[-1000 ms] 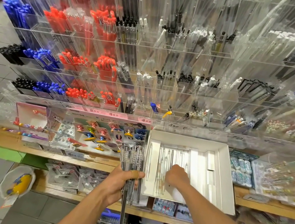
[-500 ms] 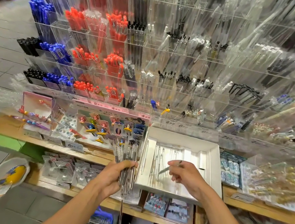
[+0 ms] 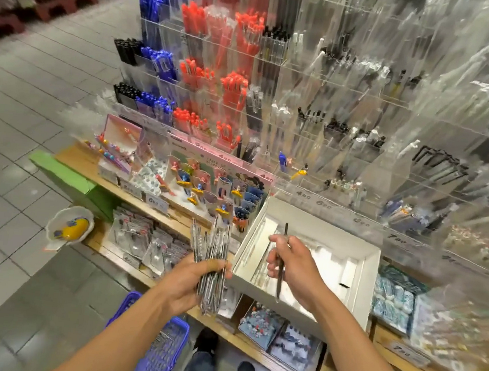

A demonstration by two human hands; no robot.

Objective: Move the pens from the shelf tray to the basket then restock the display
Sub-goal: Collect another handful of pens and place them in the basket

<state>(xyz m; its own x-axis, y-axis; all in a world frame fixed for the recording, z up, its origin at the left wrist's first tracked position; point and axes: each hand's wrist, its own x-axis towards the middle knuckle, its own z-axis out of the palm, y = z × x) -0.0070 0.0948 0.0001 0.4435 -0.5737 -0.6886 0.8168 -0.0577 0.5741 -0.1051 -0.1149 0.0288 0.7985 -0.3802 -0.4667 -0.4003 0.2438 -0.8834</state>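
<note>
Your wooden shelf carries the white tray, which overhangs its front edge. Left of the tray stand character-pen display boxes; right of the tray sit teal packets. Below the tray, a blue basket rests on the tiled floor.

Single head view, high and close, facing forward-down over the shelf edge, tilted toward the floor.
</note>
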